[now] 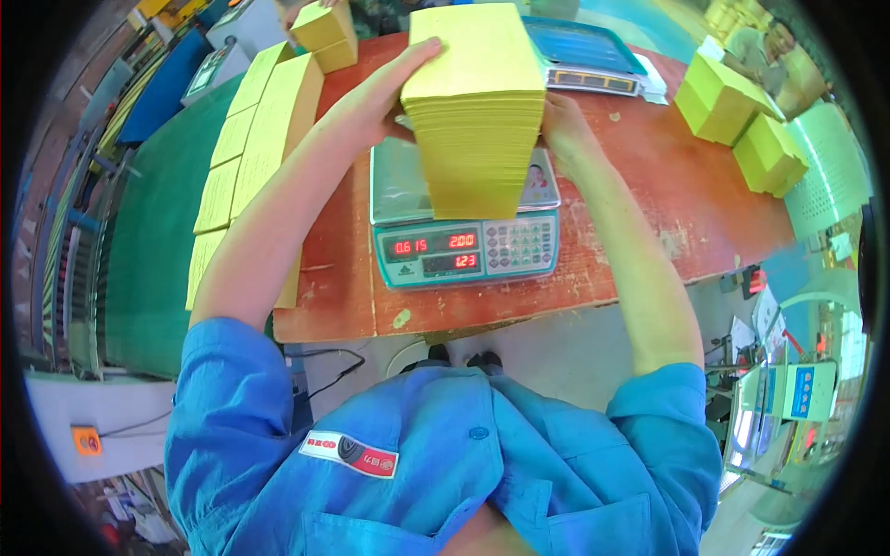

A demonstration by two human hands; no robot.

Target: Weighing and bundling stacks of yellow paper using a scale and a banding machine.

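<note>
A tall stack of yellow paper sheets (pixel 477 130) stands upright over the pan of a digital weighing scale (pixel 466 248) with a lit red display. Whether its base rests on the pan or hangs just above it, I cannot tell. Along the stack's left side lies my left hand (pixel 394 88), its thumb or a finger reaching the top edge. From the right, my right hand (pixel 563 130) presses on the opposite side, with its fingertips partly hidden behind the paper. Both hands clasp the stack between them.
The scale stands on a worn red table (pixel 649 199). Several yellow paper stacks (pixel 262 139) line the left, beside a green conveyor belt (pixel 153 218). A second scale (pixel 593 79) with a blue pan sits behind. More yellow stacks (pixel 723 97) lie at right, near another person (pixel 779 65).
</note>
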